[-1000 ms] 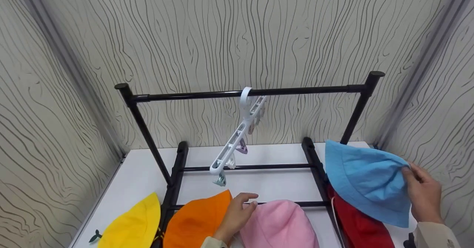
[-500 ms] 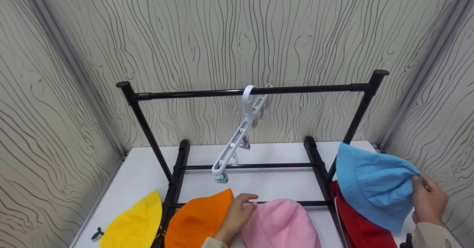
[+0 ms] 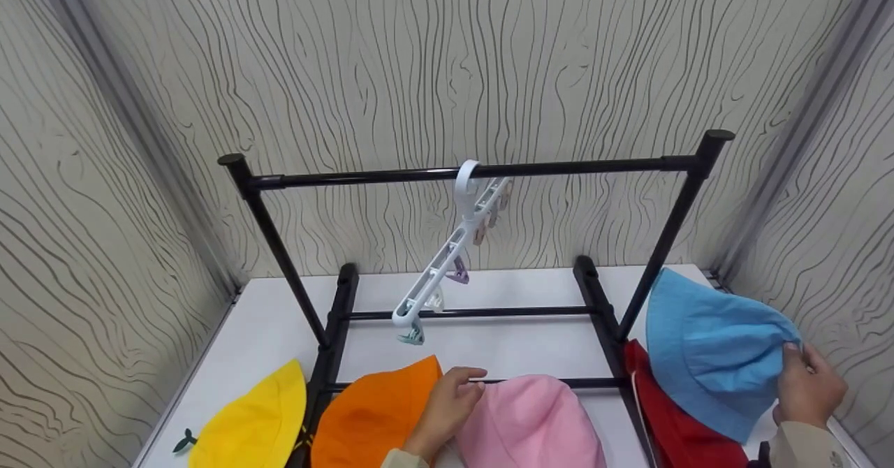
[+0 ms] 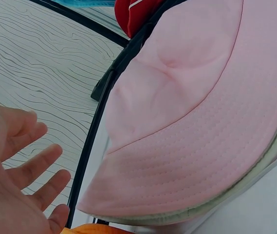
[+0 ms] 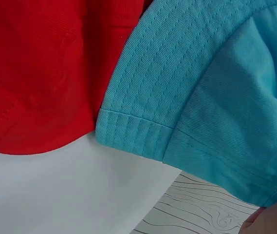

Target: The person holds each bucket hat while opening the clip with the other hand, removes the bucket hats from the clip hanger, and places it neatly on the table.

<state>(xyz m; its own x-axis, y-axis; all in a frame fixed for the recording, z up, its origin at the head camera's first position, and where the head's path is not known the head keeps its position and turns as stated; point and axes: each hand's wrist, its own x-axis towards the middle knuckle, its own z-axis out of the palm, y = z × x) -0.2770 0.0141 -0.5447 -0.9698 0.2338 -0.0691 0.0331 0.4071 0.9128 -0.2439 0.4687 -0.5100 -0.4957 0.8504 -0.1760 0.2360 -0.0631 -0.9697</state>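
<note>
At the right of the head view, my right hand [image 3: 810,388] pinches the crown of a light blue bucket hat [image 3: 723,353]. That hat is held tilted, its brim over a red hat [image 3: 681,415]; in the right wrist view the blue brim [image 5: 148,87] overlaps the red cloth [image 5: 41,78]. My left hand [image 3: 447,408] hovers between an orange hat [image 3: 370,412] and a pink bucket hat [image 3: 531,422], fingers loosely bent and holding nothing. The left wrist view shows those fingers [image 4: 41,165] apart from the pink hat [image 4: 177,97].
A black rack [image 3: 363,178] stands on the white table [image 3: 272,328]. From its top bar hangs a white clip hanger [image 3: 447,251] with small coloured clips. A yellow hat [image 3: 251,419] with a green sprout lies at left. Patterned walls [image 3: 545,56] close in the back and sides.
My right hand has carried the blue hat a little right and down, uncovering more of the red hat. The hanger has swung slightly. My left hand stays in about the same place.
</note>
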